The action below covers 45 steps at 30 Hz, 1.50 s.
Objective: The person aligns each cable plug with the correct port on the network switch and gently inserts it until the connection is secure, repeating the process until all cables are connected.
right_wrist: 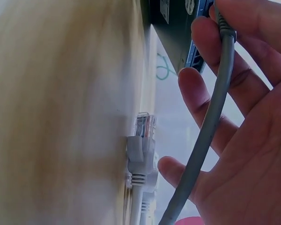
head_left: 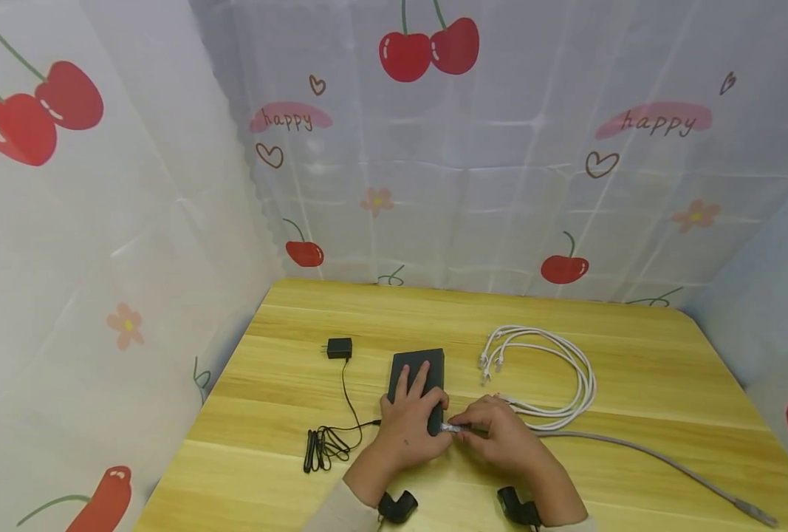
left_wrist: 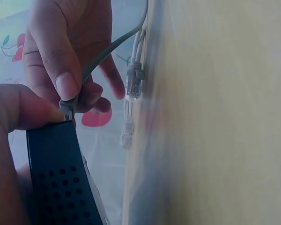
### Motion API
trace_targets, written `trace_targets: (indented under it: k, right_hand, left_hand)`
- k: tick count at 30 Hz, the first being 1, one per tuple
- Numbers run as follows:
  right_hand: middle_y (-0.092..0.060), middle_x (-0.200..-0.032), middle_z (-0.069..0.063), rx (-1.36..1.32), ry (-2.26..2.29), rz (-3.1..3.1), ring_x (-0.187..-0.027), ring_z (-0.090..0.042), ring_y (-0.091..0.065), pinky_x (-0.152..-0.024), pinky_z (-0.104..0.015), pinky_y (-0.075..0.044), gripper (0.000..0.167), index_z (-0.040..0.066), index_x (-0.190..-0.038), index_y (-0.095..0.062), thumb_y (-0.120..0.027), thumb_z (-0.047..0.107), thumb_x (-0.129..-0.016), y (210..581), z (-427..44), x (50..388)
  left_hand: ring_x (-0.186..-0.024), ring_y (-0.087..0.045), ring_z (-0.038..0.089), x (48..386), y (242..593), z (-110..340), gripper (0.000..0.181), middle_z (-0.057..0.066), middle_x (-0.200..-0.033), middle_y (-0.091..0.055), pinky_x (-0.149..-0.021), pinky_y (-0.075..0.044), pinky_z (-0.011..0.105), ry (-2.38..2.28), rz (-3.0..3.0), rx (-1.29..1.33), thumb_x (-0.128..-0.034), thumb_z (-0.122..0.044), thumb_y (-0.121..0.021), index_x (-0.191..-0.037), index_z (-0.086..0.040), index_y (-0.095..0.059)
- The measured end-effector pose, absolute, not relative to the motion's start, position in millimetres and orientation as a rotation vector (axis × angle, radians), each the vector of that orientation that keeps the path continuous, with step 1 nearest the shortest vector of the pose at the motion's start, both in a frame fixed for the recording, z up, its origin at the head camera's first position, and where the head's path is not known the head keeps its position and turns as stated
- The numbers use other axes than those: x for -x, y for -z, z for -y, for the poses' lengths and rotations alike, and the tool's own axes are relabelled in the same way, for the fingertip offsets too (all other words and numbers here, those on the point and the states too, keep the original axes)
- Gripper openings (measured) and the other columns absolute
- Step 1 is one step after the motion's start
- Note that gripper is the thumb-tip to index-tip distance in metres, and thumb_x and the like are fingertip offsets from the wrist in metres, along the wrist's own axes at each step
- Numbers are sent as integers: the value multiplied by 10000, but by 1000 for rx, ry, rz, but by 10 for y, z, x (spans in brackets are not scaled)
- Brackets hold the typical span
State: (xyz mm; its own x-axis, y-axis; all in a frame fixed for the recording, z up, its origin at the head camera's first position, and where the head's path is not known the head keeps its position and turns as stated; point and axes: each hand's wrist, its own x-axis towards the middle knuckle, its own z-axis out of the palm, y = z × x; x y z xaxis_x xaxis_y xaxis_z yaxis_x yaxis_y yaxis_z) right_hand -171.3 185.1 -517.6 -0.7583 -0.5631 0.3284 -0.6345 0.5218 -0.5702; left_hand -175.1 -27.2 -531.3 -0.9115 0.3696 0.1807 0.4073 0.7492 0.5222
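Note:
A flat black network switch (head_left: 433, 360) lies on the table, its row of ports showing in the right wrist view. My left hand (head_left: 407, 425) grips it, with fingers spread over the top and the thumb at the port edge. Between thumb and fingers my right hand (head_left: 500, 436) pinches the plug end of a grey Ethernet cable (head_left: 633, 445). The clear plug (left_wrist: 67, 111) meets the switch's port side in the left wrist view; how deep it sits I cannot tell. From there the cable passes across the right palm, and its other end lies at the front right.
Coiled white Ethernet cables (head_left: 588, 377) lie right of the switch, their plugs (right_wrist: 143, 150) close to the right hand. A black power adapter (head_left: 339, 348) is at the left; its bundled cord (head_left: 327, 447) runs to the switch. Patterned curtains (head_left: 433, 170) surround the wooden table (head_left: 247, 414).

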Motion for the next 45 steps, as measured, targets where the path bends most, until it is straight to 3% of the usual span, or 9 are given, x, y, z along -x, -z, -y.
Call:
trace_targets:
  k: [11, 14, 18, 22, 27, 34, 42, 45]
  right_hand:
    - [-694, -935, 218, -1076, -1057, 2687, -911, -34, -557, -842, -379, -451, 227, 249, -1055, -789, -776, 131, -861, 5148, -1844, 1702]
    - [-690, -922, 230, -1042, -1038, 2714, -906, -31, -550, -903, -472, -440, 236, 252, -1045, -793, -785, 123, -848, 5133, -1833, 1693]
    - [-698, -915, 216, -1003, -958, 2780, -915, -68, -584, -979, -687, -359, 211, 251, -1029, -800, -786, 147, -846, 5093, -1796, 1662]
    - [-731, -960, 129, -976, -865, 2863, -965, -146, -635, -988, -775, -272, 199, 196, -1061, -796, -774, 183, -863, 5051, -1746, 1630]
    - [-734, -990, 51, -908, -817, 2895, -988, -188, -648, -1011, -741, -299, 209, 127, -1052, -787, -791, 185, -851, 5053, -1717, 1640]
    - [-701, -1081, 40, -925, -750, 2788, -1153, -285, -587, -988, -718, -356, 102, 216, -911, -776, -822, 229, -820, 5125, -1749, 1667]
    - [-694, -1106, 17, -997, -737, 2712, -1149, -262, -584, -1017, -582, -411, 101, 163, -920, -778, -814, 171, -826, 5134, -1719, 1665]
    - [-687, -1157, 6, -985, -747, 2729, -1215, -290, -564, -1031, -573, -409, 99, 161, -930, -778, -805, 179, -837, 5129, -1710, 1660]
  left_hand:
    - [-1515, -48, 435, 1771, 5280, 288, 277, 78, -1676, -117, -884, -261, 826, 938, 2906, 638, -793, -444, -634, -1046, -343, -584]
    - [-1515, -42, 435, 1771, 5280, 284, 287, 79, -1677, -111, -890, -263, 822, 912, 2919, 638, -797, -463, -643, -1056, -355, -584]
    - [-1509, -53, 454, 1763, 5280, 278, 322, 101, -1675, -106, -894, -280, 810, 829, 2941, 649, -798, -514, -670, -1072, -373, -577]
    - [-1502, -57, 474, 1755, 5278, 277, 375, 127, -1674, -89, -894, -289, 807, 734, 2973, 668, -767, -549, -709, -1075, -392, -563]
    - [-1503, -37, 477, 1761, 5269, 289, 422, 124, -1677, -58, -896, -285, 810, 685, 3003, 670, -732, -517, -752, -1091, -407, -560]
    - [-1493, -20, 501, 1781, 5250, 318, 468, 120, -1680, -11, -885, -288, 815, 665, 3046, 674, -729, -491, -774, -1137, -402, -565]
    - [-1491, -83, 487, 1796, 5260, 356, 460, 85, -1683, -60, -873, -296, 814, 707, 3002, 684, -714, -454, -807, -1114, -412, -583]
    - [-1486, -95, 493, 1803, 5260, 349, 454, 90, -1680, -80, -866, -295, 817, 708, 2988, 687, -711, -452, -806, -1107, -403, -589]
